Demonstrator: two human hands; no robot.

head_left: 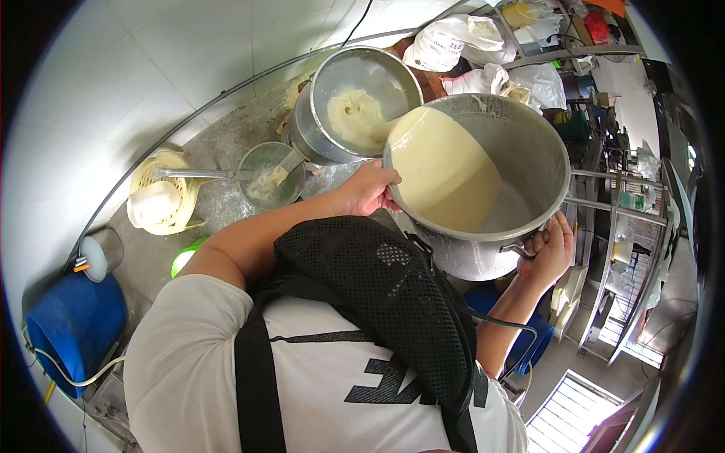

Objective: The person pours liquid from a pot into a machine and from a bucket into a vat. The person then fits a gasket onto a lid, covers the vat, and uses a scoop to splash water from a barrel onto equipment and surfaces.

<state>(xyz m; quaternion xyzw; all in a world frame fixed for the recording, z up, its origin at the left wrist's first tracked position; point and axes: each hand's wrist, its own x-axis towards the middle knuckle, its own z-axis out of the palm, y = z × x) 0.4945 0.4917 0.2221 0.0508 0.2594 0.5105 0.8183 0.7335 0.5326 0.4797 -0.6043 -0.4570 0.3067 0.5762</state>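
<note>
A large metal pot (521, 143) is tilted to the left in both my hands. Pale cream batter (445, 170) runs over its lip into a second metal pot (302, 124), where it piles up in folds. My left hand (370, 189) grips the tilted pot low on its left side, and some of its fingers are hidden. On the right, my right hand (550, 245) is closed around the pot's loop handle (519, 251). Left of the receiving pot stands a smaller round container (253, 162) with batter residue and a long-handled tool (200, 174) lying across it.
A cream plastic basket (170, 219) holding a white bowl (153, 202) sits at the left. A blue barrel (75, 325) stands at the lower left. White sacks (453, 41) lie behind the pots. Metal racks (612, 249) line the right side.
</note>
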